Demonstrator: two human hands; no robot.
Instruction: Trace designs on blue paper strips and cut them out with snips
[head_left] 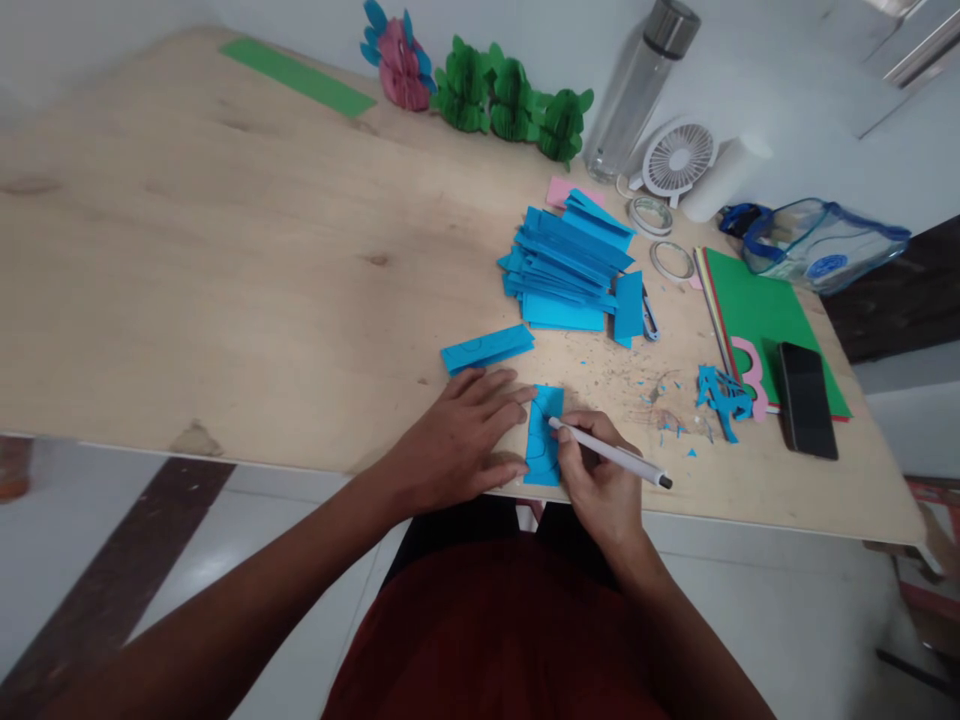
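Observation:
A small folded piece of blue paper (541, 462) lies near the table's front edge, with curved dark lines drawn on it. My right hand (604, 485) grips a white pen (619, 457), its tip on or just above this paper. Flat on the table, my left hand (469, 430) has its fingers stretched out, the fingertips at the paper's left edge. Just beyond the left hand rests another folded blue strip (487, 348), also marked with a curved line. Farther back is a heap of folded blue papers (566, 265).
Blue scraps (724, 400) lie to the right, beside a pink cutout (750, 375), a phone (806, 400) and green sheets (757, 300). Along the wall stand green paper figures (510, 100), a clear bottle (634, 95) and a small fan (679, 158). Tape rolls (673, 261) sit near the heap.

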